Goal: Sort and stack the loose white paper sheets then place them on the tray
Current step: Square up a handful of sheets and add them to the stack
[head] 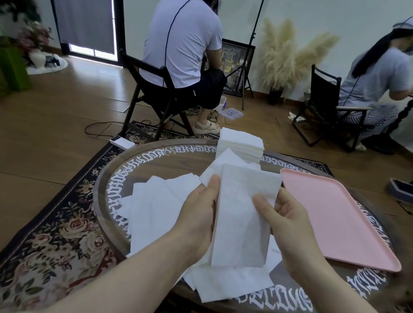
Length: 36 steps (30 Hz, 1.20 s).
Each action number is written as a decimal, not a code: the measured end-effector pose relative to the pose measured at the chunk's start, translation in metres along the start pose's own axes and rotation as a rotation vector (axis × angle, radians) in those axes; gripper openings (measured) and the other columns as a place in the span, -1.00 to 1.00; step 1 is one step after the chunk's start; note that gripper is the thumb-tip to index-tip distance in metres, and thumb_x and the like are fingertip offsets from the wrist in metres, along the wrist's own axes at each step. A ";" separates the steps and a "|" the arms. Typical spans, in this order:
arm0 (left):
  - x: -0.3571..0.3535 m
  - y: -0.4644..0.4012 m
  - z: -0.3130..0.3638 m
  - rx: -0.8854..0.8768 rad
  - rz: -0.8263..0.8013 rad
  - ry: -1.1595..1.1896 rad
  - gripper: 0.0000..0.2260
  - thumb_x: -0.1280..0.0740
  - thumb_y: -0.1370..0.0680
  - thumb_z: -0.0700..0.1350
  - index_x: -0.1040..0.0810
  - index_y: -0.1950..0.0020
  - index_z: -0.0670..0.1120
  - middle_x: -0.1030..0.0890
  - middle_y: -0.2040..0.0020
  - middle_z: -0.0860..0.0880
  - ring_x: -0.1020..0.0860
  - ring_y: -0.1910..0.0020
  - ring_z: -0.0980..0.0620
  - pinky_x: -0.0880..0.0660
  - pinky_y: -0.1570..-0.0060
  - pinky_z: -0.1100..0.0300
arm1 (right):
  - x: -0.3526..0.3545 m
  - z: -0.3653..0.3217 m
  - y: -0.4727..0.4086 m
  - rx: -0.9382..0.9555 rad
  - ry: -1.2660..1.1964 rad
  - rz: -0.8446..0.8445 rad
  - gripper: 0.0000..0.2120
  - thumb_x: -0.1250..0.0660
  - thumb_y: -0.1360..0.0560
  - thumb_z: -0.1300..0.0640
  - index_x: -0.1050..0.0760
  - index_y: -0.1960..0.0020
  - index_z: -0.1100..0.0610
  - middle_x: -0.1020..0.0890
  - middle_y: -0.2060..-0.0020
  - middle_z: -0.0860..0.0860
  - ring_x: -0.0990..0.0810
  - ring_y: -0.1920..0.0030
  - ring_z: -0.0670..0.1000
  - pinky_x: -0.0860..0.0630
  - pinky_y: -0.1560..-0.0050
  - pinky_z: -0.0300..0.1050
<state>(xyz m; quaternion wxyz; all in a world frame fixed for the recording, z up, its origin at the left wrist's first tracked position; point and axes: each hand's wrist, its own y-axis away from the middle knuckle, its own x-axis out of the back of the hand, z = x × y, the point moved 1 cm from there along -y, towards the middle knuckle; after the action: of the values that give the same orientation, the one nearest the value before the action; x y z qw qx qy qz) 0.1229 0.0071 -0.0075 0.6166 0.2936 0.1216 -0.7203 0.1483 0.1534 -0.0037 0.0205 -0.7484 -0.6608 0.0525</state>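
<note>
Above the round table I hold up a white paper sheet (pixel 242 216) between both hands. My left hand (pixel 200 210) grips its left edge, thumb on top. My right hand (pixel 282 219) pinches its right side, thumb on the front. Several loose white sheets (pixel 156 209) lie scattered under and left of my hands. A neat stack of white sheets (pixel 241 144) stands at the table's far edge. The pink tray (pixel 336 216) lies to the right with nothing on it.
The dark round table (pixel 287 303) with white lettering stands on a floral rug (pixel 53 243). Two people sit on folding chairs beyond it, backs turned. A white device (pixel 122 141) lies on the floor at the far left of the table.
</note>
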 end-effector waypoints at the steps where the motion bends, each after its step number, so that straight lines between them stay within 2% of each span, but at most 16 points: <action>1: 0.000 0.000 0.000 0.000 -0.001 -0.004 -0.68 -0.15 -0.68 -0.01 -0.63 -0.01 -0.14 -0.73 0.13 -0.11 -0.71 0.20 0.00 -0.61 0.33 0.18 | 0.000 0.000 0.000 -0.003 0.002 0.000 -0.81 -0.34 -0.55 0.16 -0.57 -0.15 0.06 -0.74 0.05 -0.02 -0.72 0.08 -0.01 -0.60 0.22 -0.25; 4: 0.001 0.001 0.000 0.012 -0.014 -0.016 -0.68 -0.16 -0.67 0.04 -0.64 -0.06 -0.12 -0.73 0.06 -0.12 -0.71 0.13 -0.04 -0.63 0.25 0.12 | -0.001 0.001 0.001 -0.017 0.003 0.001 -0.81 -0.35 -0.54 0.15 -0.58 -0.15 0.06 -0.74 0.05 -0.02 -0.72 0.07 -0.02 -0.60 0.22 -0.26; 10: 0.000 0.003 0.002 0.032 -0.077 0.052 -0.65 -0.15 -0.67 0.04 -0.63 -0.10 -0.15 -0.73 0.06 -0.12 -0.71 0.12 -0.02 -0.61 0.29 0.16 | -0.002 0.001 0.001 -0.024 0.026 0.025 -0.84 -0.36 -0.54 0.14 -0.58 -0.12 0.05 -0.74 0.08 -0.03 -0.72 0.09 -0.02 -0.61 0.24 -0.24; 13: -0.001 0.004 0.002 0.020 -0.129 0.059 -0.61 -0.25 -0.55 0.11 -0.64 -0.12 -0.16 -0.71 -0.01 -0.16 -0.70 0.06 -0.06 -0.63 0.22 0.12 | -0.002 0.001 0.002 -0.034 0.030 0.033 -0.84 -0.38 -0.53 0.13 -0.57 -0.10 0.08 -0.74 0.10 0.00 -0.72 0.10 0.01 -0.63 0.22 -0.20; 16: -0.001 0.003 0.000 0.007 -0.147 0.061 -0.62 -0.35 -0.43 0.02 -0.61 -0.14 -0.18 -0.71 -0.01 -0.17 -0.71 0.07 -0.08 -0.63 0.22 0.12 | -0.003 -0.002 0.002 -0.037 -0.006 0.064 -0.71 -0.44 -0.44 0.08 -0.52 -0.12 0.12 -0.74 0.13 0.03 -0.73 0.14 0.03 -0.64 0.25 -0.19; 18: 0.000 0.002 0.000 0.011 -0.144 0.063 -0.61 -0.34 -0.43 0.00 -0.60 -0.17 -0.19 -0.71 -0.01 -0.17 -0.71 0.08 -0.08 -0.63 0.23 0.12 | -0.002 -0.004 0.002 -0.038 -0.012 0.111 -0.55 -0.49 -0.32 0.01 -0.47 -0.16 0.07 -0.73 0.11 0.03 -0.73 0.14 0.00 -0.61 0.28 -0.23; 20: 0.000 0.001 0.000 0.020 -0.152 0.062 -0.63 -0.33 -0.48 -0.01 -0.59 -0.19 -0.20 -0.71 -0.01 -0.17 -0.71 0.09 -0.08 -0.62 0.25 0.13 | 0.000 -0.008 0.000 -0.037 0.015 0.141 -0.47 -0.52 -0.25 -0.03 -0.47 -0.17 0.02 -0.71 0.10 -0.02 -0.70 0.17 -0.11 -0.55 0.32 -0.32; 22: 0.000 0.002 0.000 0.022 -0.143 0.047 -0.68 -0.30 -0.54 -0.02 -0.59 -0.19 -0.18 -0.71 -0.02 -0.16 -0.71 0.07 -0.08 -0.62 0.25 0.14 | 0.003 -0.009 -0.001 -0.005 0.080 0.151 -0.53 -0.53 -0.25 -0.04 -0.55 -0.11 0.05 -0.70 0.15 -0.09 -0.64 0.24 -0.19 -0.49 0.33 -0.36; 25: 0.000 0.003 -0.001 0.002 -0.102 0.024 -0.72 -0.27 -0.59 -0.05 -0.60 -0.19 -0.17 -0.71 -0.04 -0.14 -0.70 0.02 -0.08 -0.64 0.18 0.14 | 0.006 -0.010 0.001 0.098 0.154 0.203 -0.74 -0.56 -0.33 0.07 -0.62 0.02 0.06 -0.69 0.08 -0.01 -0.63 0.07 -0.05 -0.55 0.03 -0.12; 26: 0.000 0.003 -0.001 -0.006 -0.084 0.024 -0.74 -0.26 -0.60 -0.05 -0.60 -0.18 -0.17 -0.71 -0.04 -0.14 -0.70 0.02 -0.07 -0.65 0.16 0.13 | 0.006 -0.010 0.003 0.144 0.171 0.226 -0.80 -0.55 -0.36 0.11 -0.62 0.04 0.06 -0.68 0.08 -0.01 -0.62 0.06 -0.05 -0.53 0.00 -0.07; 28: 0.000 0.003 0.000 -0.021 -0.051 0.029 -0.76 -0.26 -0.62 -0.07 -0.60 -0.17 -0.16 -0.71 -0.03 -0.14 -0.70 0.02 -0.07 -0.65 0.15 0.13 | 0.006 -0.011 0.005 0.212 0.197 0.249 -0.84 -0.54 -0.39 0.18 -0.62 0.06 0.05 -0.67 0.13 -0.07 -0.58 0.13 -0.11 -0.50 0.06 -0.06; 31: 0.001 0.003 0.001 -0.030 -0.033 0.007 -0.78 -0.26 -0.62 -0.07 -0.61 -0.14 -0.16 -0.71 -0.01 -0.14 -0.70 0.03 -0.08 -0.63 0.10 0.09 | 0.003 -0.012 0.007 0.227 0.207 0.222 -0.88 -0.52 -0.41 0.20 -0.63 0.10 0.06 -0.69 0.16 -0.03 -0.60 0.16 -0.05 -0.53 0.07 0.04; 35: 0.001 0.003 0.000 -0.026 -0.054 0.003 -0.77 -0.27 -0.60 -0.05 -0.61 -0.12 -0.15 -0.71 -0.01 -0.16 -0.70 0.03 -0.10 -0.65 0.09 0.04 | 0.000 -0.011 0.006 0.186 0.165 0.153 -0.85 -0.51 -0.41 0.16 -0.61 0.05 0.10 -0.70 0.20 -0.08 -0.62 0.21 -0.14 -0.56 0.21 -0.24; 36: 0.002 0.003 0.000 -0.024 -0.063 -0.001 -0.76 -0.27 -0.61 -0.04 -0.61 -0.13 -0.16 -0.71 -0.01 -0.16 -0.70 0.04 -0.10 -0.66 0.11 0.05 | 0.000 -0.010 0.006 0.167 0.157 0.134 -0.87 -0.50 -0.42 0.15 -0.61 0.05 0.11 -0.70 0.20 -0.07 -0.62 0.21 -0.12 -0.57 0.21 -0.25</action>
<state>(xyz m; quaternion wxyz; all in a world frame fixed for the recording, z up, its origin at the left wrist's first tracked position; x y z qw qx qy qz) 0.1255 0.0053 -0.0080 0.5970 0.2817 0.1393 -0.7381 0.1553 0.1532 0.0056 0.1308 -0.7885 -0.5989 0.0496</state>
